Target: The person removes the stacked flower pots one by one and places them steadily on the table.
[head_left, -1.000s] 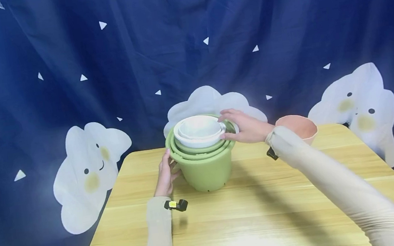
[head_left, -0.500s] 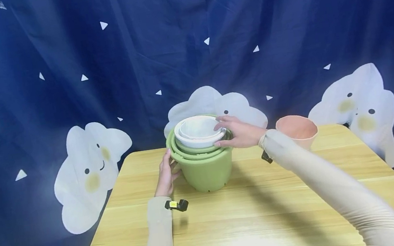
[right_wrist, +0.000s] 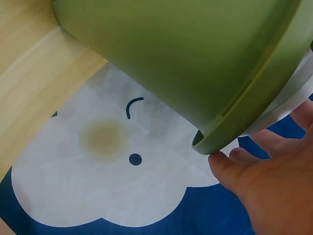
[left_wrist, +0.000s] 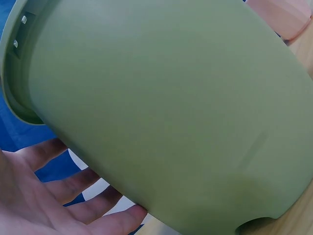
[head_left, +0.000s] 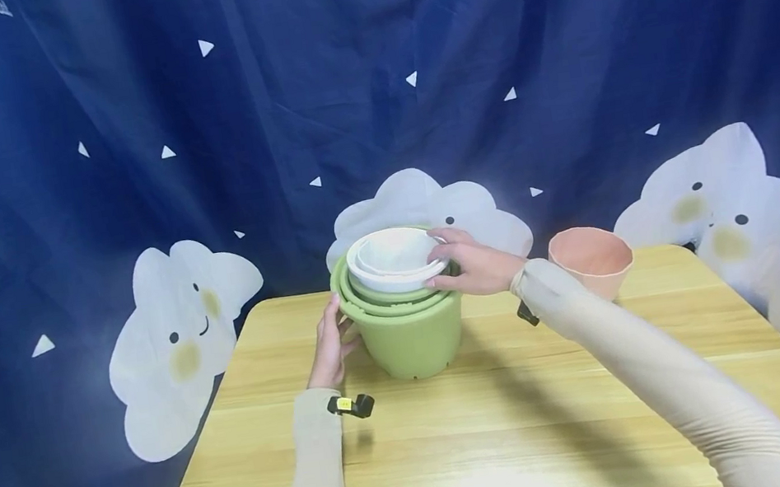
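Observation:
A green flowerpot (head_left: 412, 344) stands on the table, with smaller green pots and white pots nested inside it. Their rims rise in steps, and the white pot (head_left: 386, 284) sits highest. My left hand (head_left: 328, 348) is at the left side of the large green pot. Its fairly straight fingers (left_wrist: 73, 186) touch the pot's wall in the left wrist view. My right hand (head_left: 475, 263) pinches the right edge of the white pots, fingers reaching over the rim and thumb outside. Seen from the right wrist, the thumb (right_wrist: 225, 169) lies close to the green rim (right_wrist: 210, 142).
A pink pot (head_left: 590, 261) stands at the back right of the table, just behind the right forearm. Behind the wooden table (head_left: 419, 447) hangs a dark blue curtain (head_left: 307, 80) printed with white clouds and triangles.
My right hand has shifted slightly left, its fingers reaching over the rim of the white pots. The left hand and the stack stay in place.

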The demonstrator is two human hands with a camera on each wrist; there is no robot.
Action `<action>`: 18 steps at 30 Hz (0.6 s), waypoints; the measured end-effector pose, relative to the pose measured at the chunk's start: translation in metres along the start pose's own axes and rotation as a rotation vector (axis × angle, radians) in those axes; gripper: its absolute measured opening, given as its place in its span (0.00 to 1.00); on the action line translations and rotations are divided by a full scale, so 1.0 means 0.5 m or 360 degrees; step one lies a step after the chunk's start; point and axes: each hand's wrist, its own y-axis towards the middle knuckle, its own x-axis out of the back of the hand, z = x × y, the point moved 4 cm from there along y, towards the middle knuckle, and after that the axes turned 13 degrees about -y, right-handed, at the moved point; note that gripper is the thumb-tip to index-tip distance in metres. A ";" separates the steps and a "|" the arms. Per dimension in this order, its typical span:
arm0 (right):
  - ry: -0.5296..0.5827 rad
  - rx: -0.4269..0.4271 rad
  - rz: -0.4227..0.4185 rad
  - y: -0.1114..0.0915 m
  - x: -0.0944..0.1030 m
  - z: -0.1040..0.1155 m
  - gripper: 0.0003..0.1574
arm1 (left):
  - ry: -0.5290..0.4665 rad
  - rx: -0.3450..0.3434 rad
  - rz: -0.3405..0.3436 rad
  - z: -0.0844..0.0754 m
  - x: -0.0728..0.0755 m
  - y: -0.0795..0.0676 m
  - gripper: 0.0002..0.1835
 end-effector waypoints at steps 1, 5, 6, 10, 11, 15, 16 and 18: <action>0.0007 -0.0008 -0.0004 0.000 0.000 -0.001 0.23 | 0.0002 -0.0001 0.0000 0.000 0.000 0.000 0.39; 0.0043 -0.0023 -0.0015 0.001 0.002 -0.002 0.20 | 0.0001 -0.0004 -0.0020 -0.001 -0.001 0.000 0.38; 0.0045 -0.0029 -0.0019 0.002 0.002 -0.003 0.20 | 0.0002 -0.0006 -0.0023 -0.001 -0.002 -0.001 0.39; 0.0061 -0.0044 -0.0048 0.004 0.003 -0.004 0.20 | 0.0010 -0.0012 -0.0029 -0.002 -0.004 -0.002 0.39; 0.0065 -0.0051 -0.0054 0.005 0.003 -0.004 0.21 | 0.0009 -0.0011 -0.0032 -0.002 -0.005 -0.003 0.39; 0.0084 -0.0081 -0.0082 0.006 0.007 -0.004 0.24 | -0.0002 -0.0009 -0.0023 -0.004 -0.006 -0.003 0.38; 0.0083 -0.0089 -0.0092 0.006 0.008 -0.004 0.26 | -0.0005 -0.0006 -0.0021 -0.004 -0.006 -0.003 0.38; 0.0086 -0.0092 -0.0113 0.006 0.009 -0.003 0.28 | -0.0012 0.0005 -0.0020 -0.005 -0.007 -0.004 0.37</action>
